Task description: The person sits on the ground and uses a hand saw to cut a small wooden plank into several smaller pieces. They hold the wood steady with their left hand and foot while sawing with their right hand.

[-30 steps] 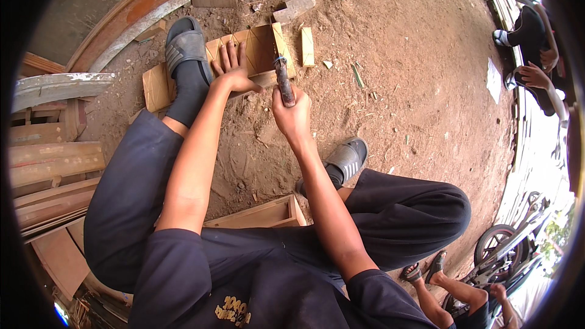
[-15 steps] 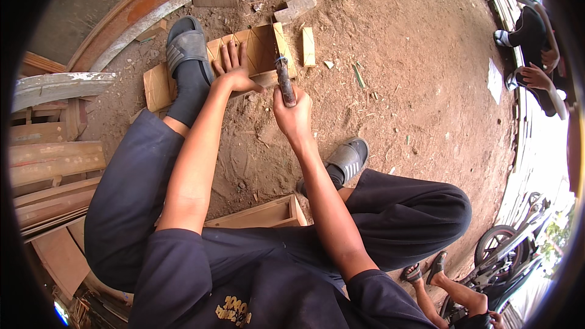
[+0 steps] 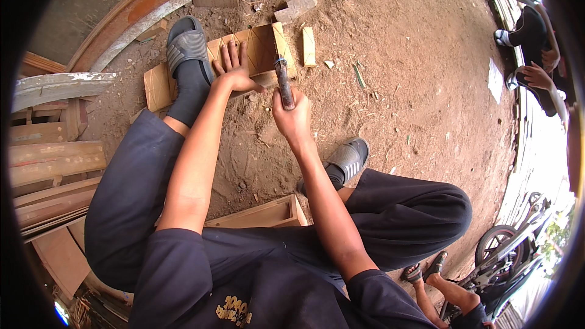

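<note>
A wooden board (image 3: pixel 255 38) marked with dark zigzag lines lies on the dirt ahead of me. My left hand (image 3: pixel 234 76) presses flat on its near side, fingers spread. My right hand (image 3: pixel 292 116) is wrapped around a hand tool with a dark, worn handle (image 3: pixel 284 85) and a bit of blue near its far end. That far end is over the right end of the board; the working part is too thin or hidden to make out. My left foot, in a grey slide sandal (image 3: pixel 187 49), rests at the board's left, on another marked wood piece (image 3: pixel 157 88).
A small marked offcut (image 3: pixel 309 47) and a grey block (image 3: pixel 295 7) lie beyond the board. Window frames (image 3: pixel 131 18) and stacked wood (image 3: pixel 58 161) line the left. A wooden frame (image 3: pixel 256 214) sits between my legs. Other people sit right, near a motorcycle (image 3: pixel 503 247).
The tool in my right hand has shifted very slightly left and toward me. My left hand has stayed put. The legs of a person at lower right have moved a little.
</note>
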Motion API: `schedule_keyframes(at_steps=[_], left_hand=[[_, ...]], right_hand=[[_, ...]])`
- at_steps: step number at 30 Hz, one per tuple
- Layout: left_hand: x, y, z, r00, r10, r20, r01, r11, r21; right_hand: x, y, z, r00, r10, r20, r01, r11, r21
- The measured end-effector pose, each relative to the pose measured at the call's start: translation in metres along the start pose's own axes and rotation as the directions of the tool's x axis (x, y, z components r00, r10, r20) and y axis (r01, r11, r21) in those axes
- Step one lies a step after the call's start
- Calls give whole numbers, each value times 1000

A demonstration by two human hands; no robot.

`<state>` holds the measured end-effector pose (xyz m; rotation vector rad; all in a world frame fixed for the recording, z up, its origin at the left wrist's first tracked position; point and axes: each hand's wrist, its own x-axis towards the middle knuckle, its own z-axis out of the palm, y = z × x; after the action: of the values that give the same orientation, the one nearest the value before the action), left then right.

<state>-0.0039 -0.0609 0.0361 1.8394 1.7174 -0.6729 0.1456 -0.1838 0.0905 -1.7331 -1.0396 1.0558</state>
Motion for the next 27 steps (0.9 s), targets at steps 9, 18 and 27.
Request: schedule_keyframes(at_steps=[9, 18, 27], left_hand=[[0, 1, -2, 1000, -11, 5, 11, 1000, 5], [-2, 2, -4, 1000, -5, 1, 5, 1000, 1], [2, 0, 0, 1000, -3, -5, 3, 1000, -1]], right_hand=[[-1, -3, 0, 1000, 7, 23, -5, 996, -89], [0, -1, -1, 999, 2, 34, 1, 995, -96], [-1, -4, -1, 999, 17, 31, -14, 994, -105]])
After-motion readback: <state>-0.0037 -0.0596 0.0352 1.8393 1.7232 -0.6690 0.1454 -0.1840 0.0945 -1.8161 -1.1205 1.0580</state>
